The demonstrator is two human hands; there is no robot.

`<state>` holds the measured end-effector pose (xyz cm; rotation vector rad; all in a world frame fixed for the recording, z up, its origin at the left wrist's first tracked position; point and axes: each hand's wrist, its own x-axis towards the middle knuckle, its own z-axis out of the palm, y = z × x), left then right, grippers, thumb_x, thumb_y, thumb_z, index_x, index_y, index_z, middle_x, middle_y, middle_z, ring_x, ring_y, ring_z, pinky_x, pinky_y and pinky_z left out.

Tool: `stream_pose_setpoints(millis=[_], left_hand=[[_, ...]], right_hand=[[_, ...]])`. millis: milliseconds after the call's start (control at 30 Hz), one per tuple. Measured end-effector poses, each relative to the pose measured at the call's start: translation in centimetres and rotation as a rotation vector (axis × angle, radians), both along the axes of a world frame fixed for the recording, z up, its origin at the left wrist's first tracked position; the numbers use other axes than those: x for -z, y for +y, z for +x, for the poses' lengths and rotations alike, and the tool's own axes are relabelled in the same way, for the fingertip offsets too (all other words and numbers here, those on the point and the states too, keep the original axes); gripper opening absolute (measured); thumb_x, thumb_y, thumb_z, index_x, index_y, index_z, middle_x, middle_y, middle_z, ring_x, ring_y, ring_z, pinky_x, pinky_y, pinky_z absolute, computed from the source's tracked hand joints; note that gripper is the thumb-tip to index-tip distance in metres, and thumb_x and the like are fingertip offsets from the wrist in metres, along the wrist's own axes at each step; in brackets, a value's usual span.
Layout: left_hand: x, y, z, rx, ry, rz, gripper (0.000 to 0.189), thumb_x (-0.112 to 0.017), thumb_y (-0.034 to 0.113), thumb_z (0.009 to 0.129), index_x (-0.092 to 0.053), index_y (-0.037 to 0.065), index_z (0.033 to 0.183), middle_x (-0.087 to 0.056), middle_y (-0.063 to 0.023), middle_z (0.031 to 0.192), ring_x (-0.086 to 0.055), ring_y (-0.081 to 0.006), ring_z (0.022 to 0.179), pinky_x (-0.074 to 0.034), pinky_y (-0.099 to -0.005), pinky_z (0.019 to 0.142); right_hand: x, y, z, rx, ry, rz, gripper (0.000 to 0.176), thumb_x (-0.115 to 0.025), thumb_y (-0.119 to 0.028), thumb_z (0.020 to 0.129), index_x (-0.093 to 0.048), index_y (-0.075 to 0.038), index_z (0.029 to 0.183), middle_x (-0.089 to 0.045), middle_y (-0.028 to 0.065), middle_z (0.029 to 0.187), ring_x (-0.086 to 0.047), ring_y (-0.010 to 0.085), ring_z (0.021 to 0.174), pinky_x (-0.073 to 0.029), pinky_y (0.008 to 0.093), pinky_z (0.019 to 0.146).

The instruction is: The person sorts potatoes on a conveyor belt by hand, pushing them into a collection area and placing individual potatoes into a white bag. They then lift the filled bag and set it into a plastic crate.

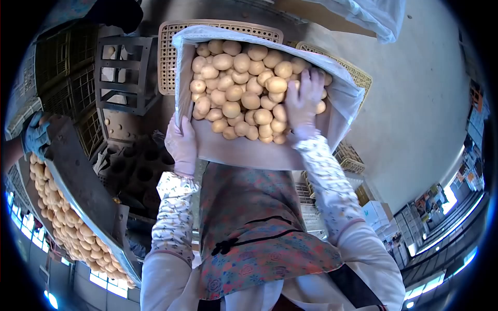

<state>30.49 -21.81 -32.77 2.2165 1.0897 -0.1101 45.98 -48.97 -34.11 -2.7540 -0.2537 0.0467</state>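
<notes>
A box lined with a thin white plastic liner point(181, 72) is in front of me, piled with round, pale tan, potato-like produce point(241, 93). My left hand point(181, 145), in a pale glove, grips the box at its near left corner, thumb up against the liner. At the right side of the pile, my right hand point(305, 101) lies palm down on the produce. Its gloved fingers are stretched out and a little apart, pointing away from me. Both forearms wear patterned sleeve covers, and a flowered apron point(259, 249) hangs below the box.
Perforated plastic crates point(167, 62) sit under and behind the box. To the left, a sloping metal chute point(78, 155) carries more produce point(67, 217), with another person's blue-gloved hand point(36, 133) on its upper end. Another plastic-lined box point(342, 18) stands beyond.
</notes>
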Motion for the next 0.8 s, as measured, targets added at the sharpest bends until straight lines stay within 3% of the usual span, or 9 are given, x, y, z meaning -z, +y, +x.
stream_pose_setpoints(millis=[167, 233, 300, 400, 467, 500, 633, 700, 800], left_hand=[[-0.1, -0.3, -0.2, 0.005, -0.021, -0.022, 0.034, -0.059, 0.026, 0.103, -0.067, 0.003, 0.128, -0.073, -0.0200, 0.110, -0.071, -0.0363, 0.102, -0.055, -0.0422, 0.089], [-0.2, 0.0, 0.3, -0.039, -0.092, -0.161, 0.035, -0.058, 0.025, 0.104, -0.066, 0.004, 0.130, -0.073, -0.0198, 0.112, -0.071, -0.0352, 0.103, -0.054, -0.0417, 0.090], [0.0, 0.7, 0.2, -0.140, -0.251, -0.386, 0.036, -0.058, 0.024, 0.104, -0.065, 0.004, 0.133, -0.073, -0.0197, 0.112, -0.071, -0.0341, 0.103, -0.054, -0.0413, 0.091], [0.9, 1.7, -1.2, -0.009, -0.129, -0.270, 0.036, -0.058, 0.021, 0.102, -0.066, 0.004, 0.133, -0.073, -0.0194, 0.114, -0.071, -0.0296, 0.106, -0.054, -0.0393, 0.093], [0.6, 1.6, -0.7, 0.033, -0.112, -0.212, 0.037, -0.058, 0.018, 0.100, -0.066, 0.003, 0.133, -0.073, -0.0188, 0.112, -0.071, -0.0303, 0.104, -0.054, -0.0394, 0.093], [0.2, 1.4, -0.5, 0.012, -0.117, -0.253, 0.036, -0.058, 0.019, 0.100, -0.067, 0.003, 0.131, -0.073, -0.0198, 0.109, -0.071, -0.0326, 0.102, -0.054, -0.0409, 0.091], [-1.6, 3.1, 0.8, 0.132, 0.111, -0.256, 0.032, -0.058, 0.026, 0.100, -0.069, 0.002, 0.118, -0.073, -0.0246, 0.096, -0.071, -0.0410, 0.092, -0.055, -0.0482, 0.085], [-1.8, 4.0, 0.5, 0.289, 0.280, -0.173, 0.034, -0.057, 0.031, 0.101, -0.069, 0.001, 0.110, -0.072, -0.0267, 0.090, -0.070, -0.0444, 0.088, -0.055, -0.0520, 0.082], [-0.8, 3.6, -1.9, 0.418, 0.320, -0.030, 0.039, -0.055, 0.039, 0.101, -0.065, 0.002, 0.095, -0.070, -0.0275, 0.081, -0.069, -0.0475, 0.082, -0.054, -0.0565, 0.080]], right_hand=[[-4.3, 12.9, -2.3, -0.008, 0.401, 0.263, 0.053, -0.065, -0.025, 0.093, -0.056, 0.006, 0.135, -0.053, 0.0255, 0.138, -0.045, 0.0449, 0.135, -0.036, 0.0569, 0.112], [-2.7, 19.9, -6.0, -0.063, 0.331, 0.610, 0.050, -0.065, -0.014, 0.086, -0.058, 0.000, 0.134, -0.059, 0.0210, 0.129, -0.055, 0.0419, 0.121, -0.037, 0.0557, 0.113], [1.1, 21.7, -7.7, -0.134, 0.017, 0.557, 0.054, -0.065, -0.016, 0.086, -0.057, -0.002, 0.138, -0.058, 0.0198, 0.134, -0.053, 0.0401, 0.128, -0.034, 0.0583, 0.114], [-0.5, 17.5, -6.5, -0.356, 0.015, 0.302, 0.057, -0.066, -0.023, 0.087, -0.057, -0.005, 0.140, -0.056, 0.0172, 0.140, -0.051, 0.0370, 0.134, -0.030, 0.0619, 0.115], [-2.5, 12.8, -4.9, -0.416, 0.380, 0.011, 0.058, -0.067, -0.030, 0.088, -0.058, -0.009, 0.141, -0.056, 0.0149, 0.141, -0.049, 0.0361, 0.137, -0.031, 0.0617, 0.114], [-0.8, 9.5, -6.1, -0.419, 0.090, -0.082, 0.059, -0.069, -0.037, 0.089, -0.058, -0.014, 0.142, -0.056, 0.0123, 0.141, -0.046, 0.0342, 0.140, -0.030, 0.0645, 0.112], [-0.6, -1.8, -6.1, -0.447, 0.107, -0.011, 0.052, -0.076, -0.024, 0.084, -0.063, -0.030, 0.134, -0.055, 0.0129, 0.142, -0.052, 0.0330, 0.134, -0.031, 0.0654, 0.113], [0.0, -6.3, -7.0, -0.430, 0.084, -0.244, 0.049, -0.072, -0.022, 0.085, -0.063, -0.026, 0.133, -0.054, 0.0164, 0.140, -0.053, 0.0357, 0.132, -0.033, 0.0634, 0.114], [2.0, -8.7, -8.0, 0.076, 0.083, 0.044, 0.046, -0.064, -0.014, 0.093, -0.056, 0.003, 0.135, -0.055, 0.0263, 0.136, -0.051, 0.0448, 0.127, -0.040, 0.0510, 0.111]])
